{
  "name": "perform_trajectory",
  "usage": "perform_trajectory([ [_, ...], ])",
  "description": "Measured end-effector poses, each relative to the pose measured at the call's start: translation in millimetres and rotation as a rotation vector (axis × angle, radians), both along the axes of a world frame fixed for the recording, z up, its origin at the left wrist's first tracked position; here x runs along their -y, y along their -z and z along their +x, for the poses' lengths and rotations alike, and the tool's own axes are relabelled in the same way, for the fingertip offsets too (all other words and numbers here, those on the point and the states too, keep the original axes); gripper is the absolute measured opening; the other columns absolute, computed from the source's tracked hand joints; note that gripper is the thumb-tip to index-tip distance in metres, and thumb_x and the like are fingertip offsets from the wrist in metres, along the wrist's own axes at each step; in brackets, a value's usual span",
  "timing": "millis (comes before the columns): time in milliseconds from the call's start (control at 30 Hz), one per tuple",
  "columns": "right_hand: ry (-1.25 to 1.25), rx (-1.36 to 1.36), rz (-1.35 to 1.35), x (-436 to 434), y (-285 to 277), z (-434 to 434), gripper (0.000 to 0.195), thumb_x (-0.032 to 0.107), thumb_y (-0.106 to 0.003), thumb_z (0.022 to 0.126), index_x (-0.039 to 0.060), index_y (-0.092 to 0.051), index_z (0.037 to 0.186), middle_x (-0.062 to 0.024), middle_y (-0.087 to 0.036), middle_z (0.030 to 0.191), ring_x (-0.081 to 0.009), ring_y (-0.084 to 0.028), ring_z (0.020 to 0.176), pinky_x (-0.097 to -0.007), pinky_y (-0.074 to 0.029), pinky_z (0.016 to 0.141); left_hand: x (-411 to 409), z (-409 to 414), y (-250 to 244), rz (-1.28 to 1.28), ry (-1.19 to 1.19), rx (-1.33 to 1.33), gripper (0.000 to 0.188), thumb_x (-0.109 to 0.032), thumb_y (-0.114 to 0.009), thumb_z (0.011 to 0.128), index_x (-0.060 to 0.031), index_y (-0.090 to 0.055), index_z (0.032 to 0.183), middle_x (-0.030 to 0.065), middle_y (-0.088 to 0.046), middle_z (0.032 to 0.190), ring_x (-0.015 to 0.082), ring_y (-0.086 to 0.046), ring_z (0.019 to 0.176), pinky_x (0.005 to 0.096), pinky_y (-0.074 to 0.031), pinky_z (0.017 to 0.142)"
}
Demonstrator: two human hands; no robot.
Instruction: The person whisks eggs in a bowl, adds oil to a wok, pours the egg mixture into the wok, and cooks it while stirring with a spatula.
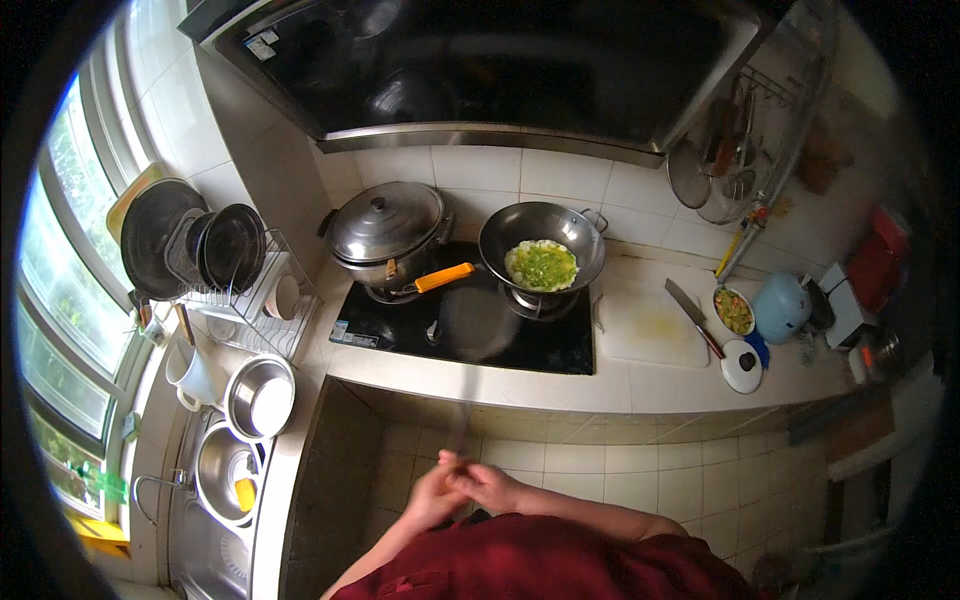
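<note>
My left hand (435, 492) and my right hand (489, 486) meet at my waist, around the handle end of a long-handled turner (481, 322). Motion blurs the turner; its broad head is over the black glass hob (405, 334) and its shaft points back to my hands. On the right burner sits a wok (585, 240), with a round of egg mixed with chopped greens (543, 265) in it. A lidded steel pot (386, 225) stands on the left burner, beside an orange handle (444, 277). My overlapping fingers hide the grip.
Right of the hob lie a white cutting board (652, 330), a kitchen knife (686, 304), a bowl of chopped food (733, 310) and a white lid (741, 367). At left are a dish rack (281, 322), a steel basin (259, 397) and the sink (210, 551). A range hood (487, 137) overhangs the hob.
</note>
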State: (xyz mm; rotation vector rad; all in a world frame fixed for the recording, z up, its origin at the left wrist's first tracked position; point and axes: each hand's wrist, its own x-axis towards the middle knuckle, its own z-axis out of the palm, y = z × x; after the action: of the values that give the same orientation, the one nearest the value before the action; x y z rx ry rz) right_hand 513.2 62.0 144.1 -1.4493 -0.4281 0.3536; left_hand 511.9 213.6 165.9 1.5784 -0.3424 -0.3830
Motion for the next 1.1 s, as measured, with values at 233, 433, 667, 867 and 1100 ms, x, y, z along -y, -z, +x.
perform_trajectory([
  [233,0.975,-0.026,0.101,169,-26,-37,0.015,0.015,-0.043,0.093,0.0070,-0.043,0.106,-0.0059,-0.055,0.088,-0.0129,-0.056,0.069,-0.0267,-0.049,0.062,84,123,-74,0.633,0.621,0.257,0.049,-0.040,-0.069,0.073,-0.0068,-0.057,0.107,0.0157,-0.053,0.114,0.0335,-0.053,0.101,0.0430,-0.044,0.085],
  [433,1.068,-0.292,-1.277,297,-8,-99,0.027,0.018,-0.046,0.090,-0.0037,-0.043,0.105,-0.0188,-0.055,0.087,-0.0317,-0.056,0.079,-0.0409,-0.045,0.069,86,293,-43,1.015,-0.068,0.897,0.053,-0.033,-0.071,0.068,-0.0062,-0.053,0.110,0.0169,-0.047,0.122,0.0335,-0.047,0.109,0.0426,-0.040,0.091],
  [667,1.296,-0.435,-0.545,256,0,-92,0.020,0.004,-0.056,0.080,0.0031,-0.042,0.095,-0.0038,-0.047,0.058,-0.0133,-0.046,0.042,-0.0275,-0.040,0.039,88,400,-2,1.378,-0.033,0.736,0.016,-0.019,-0.054,0.080,-0.0101,-0.053,0.093,0.0102,-0.063,0.081,0.0274,-0.064,0.074,0.0379,-0.050,0.062],
  [867,1.305,-0.488,-0.270,251,-8,-54,0.020,0.010,-0.052,0.085,0.0042,-0.043,0.101,-0.0018,-0.045,0.057,-0.0085,-0.041,0.041,-0.0252,-0.038,0.037,94,405,-5,1.279,0.027,0.682,0.010,-0.016,-0.048,0.083,-0.0082,-0.051,0.088,0.0124,-0.062,0.078,0.0308,-0.063,0.071,0.0402,-0.050,0.060],
  [1100,1.285,-0.582,-0.335,281,-22,-23,0.017,0.014,-0.051,0.086,0.0059,-0.042,0.098,-0.0002,-0.043,0.057,-0.0082,-0.040,0.040,-0.0240,-0.035,0.036,101,381,-17,1.316,-0.002,0.590,0.011,-0.017,-0.050,0.082,-0.0083,-0.051,0.087,0.0116,-0.062,0.076,0.0297,-0.063,0.068,0.0389,-0.050,0.057],
])
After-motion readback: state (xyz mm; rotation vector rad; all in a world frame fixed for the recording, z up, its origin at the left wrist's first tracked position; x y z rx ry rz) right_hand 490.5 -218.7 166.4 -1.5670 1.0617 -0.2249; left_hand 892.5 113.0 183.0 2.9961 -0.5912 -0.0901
